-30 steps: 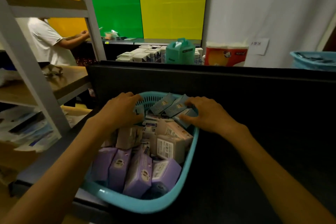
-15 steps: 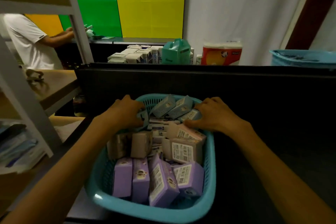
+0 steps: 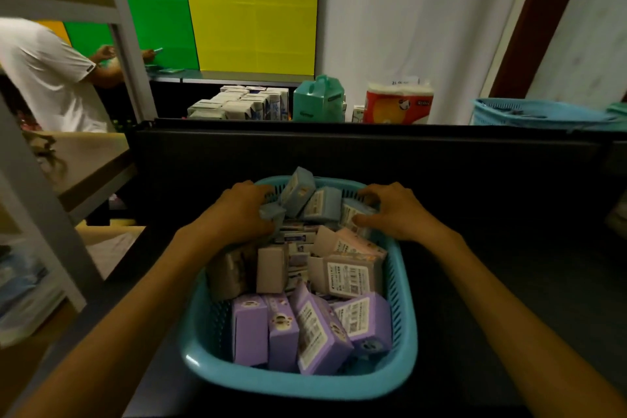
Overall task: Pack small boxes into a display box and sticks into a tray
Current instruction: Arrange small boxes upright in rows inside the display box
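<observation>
- The dark surface point(image 3: 509, 282) fills the view from 3 to 9 o'clock, and no display box or tray shows on it yet, so we judge the packing proper not begun.
- The teal basket point(image 3: 405, 332) sits at 6 o'clock; compared with a second ago it lies more squarely under us and nearer the middle, which suits drawing stock from it.
- Small boxes fill it: purple boxes point(image 3: 315, 332) at the near end, beige boxes point(image 3: 346, 276) in the middle, blue boxes point(image 3: 324, 204) at the far end, around 12 o'clock.
- One blue box point(image 3: 298, 190) now stands tipped higher than before, loosened from the heap.
- Our left hand point(image 3: 237, 214) has sunk deeper at 11 o'clock, fingers curled round a blue box point(image 3: 271, 214).
- Our right hand point(image 3: 397, 214) at 1 o'clock curls over a box with a printed label point(image 3: 353, 214), thumb against it.
- We judge that both hands are gathering blue boxes to lift out.
</observation>
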Demonstrator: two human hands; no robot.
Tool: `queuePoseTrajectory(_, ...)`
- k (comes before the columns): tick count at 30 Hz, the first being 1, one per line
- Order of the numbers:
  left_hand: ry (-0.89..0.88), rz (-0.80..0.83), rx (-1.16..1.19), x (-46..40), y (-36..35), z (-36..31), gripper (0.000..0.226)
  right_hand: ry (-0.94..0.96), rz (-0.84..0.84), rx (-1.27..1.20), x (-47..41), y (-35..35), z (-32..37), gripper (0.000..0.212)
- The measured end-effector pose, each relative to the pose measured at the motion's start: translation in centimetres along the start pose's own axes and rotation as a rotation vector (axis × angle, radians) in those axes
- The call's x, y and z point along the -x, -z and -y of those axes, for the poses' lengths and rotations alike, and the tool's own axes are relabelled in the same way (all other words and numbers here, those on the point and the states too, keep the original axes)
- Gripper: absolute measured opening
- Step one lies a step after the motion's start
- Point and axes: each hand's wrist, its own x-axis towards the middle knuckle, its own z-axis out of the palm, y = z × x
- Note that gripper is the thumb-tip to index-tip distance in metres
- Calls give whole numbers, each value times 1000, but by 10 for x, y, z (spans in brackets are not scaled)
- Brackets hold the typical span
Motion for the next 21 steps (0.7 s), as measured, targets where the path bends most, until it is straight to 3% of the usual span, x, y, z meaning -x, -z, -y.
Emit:
queuePoseTrajectory(11, -31, -217, 458, 16, 19, -7, 44, -58, -236, -486, 12, 10, -1, 32)
queuePoseTrajectory(21, -156, -206, 822, 22, 20, -18, 37, -10, -255, -654, 38, 10, 1, 40)
